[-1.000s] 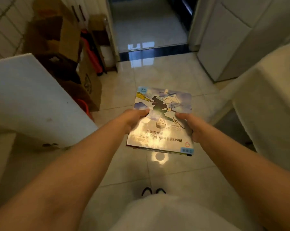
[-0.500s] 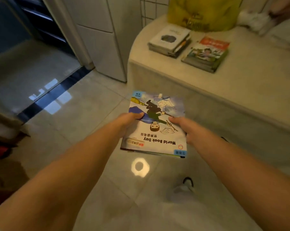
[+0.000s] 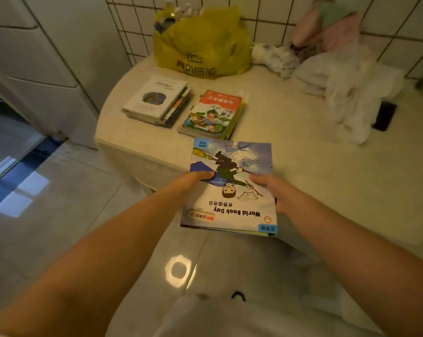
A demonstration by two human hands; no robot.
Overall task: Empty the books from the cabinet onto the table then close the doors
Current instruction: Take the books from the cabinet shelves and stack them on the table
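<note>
A thin stack of books topped by the "World Book Day" book [image 3: 232, 190] is held flat over the table's near edge. My left hand [image 3: 188, 182] grips its left side with the thumb on the cover. My right hand [image 3: 271, 188] grips the right side the same way. The round cream table [image 3: 327, 171] carries two book piles: a white-covered pile [image 3: 157, 100] at the left and a pile with an orange-topped cover [image 3: 212, 115] beside it. The cabinet is out of view.
A yellow plastic bag [image 3: 203, 42] stands at the table's back. White and pink cloths [image 3: 346, 76] are heaped at the back right, with a black phone [image 3: 385, 115] beside them. A white appliance [image 3: 42, 64] stands left of the table. Glossy tiled floor lies below.
My view has swung right from the doorway to the table. Both hands have carried the held books forward until they hang over the table's near edge.
</note>
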